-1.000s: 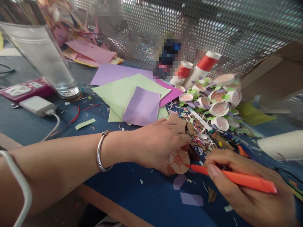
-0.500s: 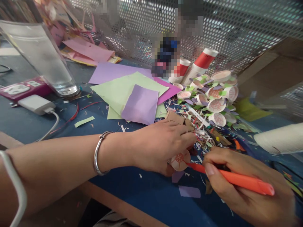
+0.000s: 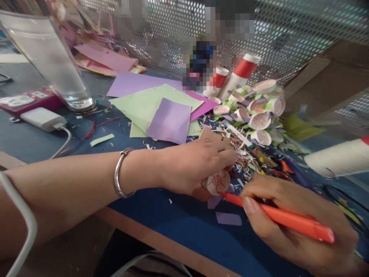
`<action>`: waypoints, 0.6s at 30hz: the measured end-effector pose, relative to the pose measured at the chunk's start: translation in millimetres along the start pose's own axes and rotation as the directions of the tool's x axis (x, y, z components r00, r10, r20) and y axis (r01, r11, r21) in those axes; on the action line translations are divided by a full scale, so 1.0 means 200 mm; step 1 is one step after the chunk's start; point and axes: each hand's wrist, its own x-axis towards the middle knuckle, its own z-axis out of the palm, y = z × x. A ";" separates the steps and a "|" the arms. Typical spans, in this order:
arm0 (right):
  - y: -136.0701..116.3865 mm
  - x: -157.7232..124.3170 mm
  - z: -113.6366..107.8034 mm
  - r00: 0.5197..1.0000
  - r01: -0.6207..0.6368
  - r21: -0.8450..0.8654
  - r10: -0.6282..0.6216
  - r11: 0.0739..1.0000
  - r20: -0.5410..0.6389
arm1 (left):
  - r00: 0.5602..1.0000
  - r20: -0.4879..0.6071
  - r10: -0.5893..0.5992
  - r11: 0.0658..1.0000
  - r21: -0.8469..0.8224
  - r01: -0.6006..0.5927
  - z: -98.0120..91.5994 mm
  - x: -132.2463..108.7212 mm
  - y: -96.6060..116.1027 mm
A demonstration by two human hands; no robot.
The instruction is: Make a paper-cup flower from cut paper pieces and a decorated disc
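My left hand (image 3: 198, 167) is closed around a small paper cup (image 3: 218, 182) lying on its side, its round bottom with a red drawn pattern facing me. My right hand (image 3: 291, 227) grips an orange marker (image 3: 276, 216) like a pen, its tip touching the lower edge of the cup's bottom. A silver bangle (image 3: 120, 173) sits on my left wrist. Both hands work over the blue table (image 3: 187, 231) near its front edge.
A heap of small decorated cups (image 3: 256, 115) and paper scraps lies behind my hands, with red-and-white cups (image 3: 245, 69) behind it. Green and purple paper sheets (image 3: 161, 111), a tall glass (image 3: 54, 65), a white charger (image 3: 43, 118) and a perforated metal screen (image 3: 288, 30) surround them. A white cup (image 3: 340, 157) lies at right.
The marker tip has moved from the cup bottom's right side to its lower edge. My left hand has turned the cup slightly and both hands have shifted a little up in view.
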 end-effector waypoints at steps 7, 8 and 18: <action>-0.01 0.03 -0.01 0.998 -0.024 0.049 0.021 0.999 0.066 | 1.000 -0.008 0.009 1.000 0.024 -0.009 0.00 0.00 0.01; -0.01 0.03 -0.01 0.997 -0.022 0.057 0.018 0.998 0.070 | 1.000 -0.010 0.013 1.000 0.026 -0.012 0.00 0.00 0.01; 0.03 0.02 -0.01 0.997 0.043 0.077 -0.049 0.996 0.067 | 1.000 -0.013 0.014 0.999 0.044 -0.014 0.01 -0.01 0.01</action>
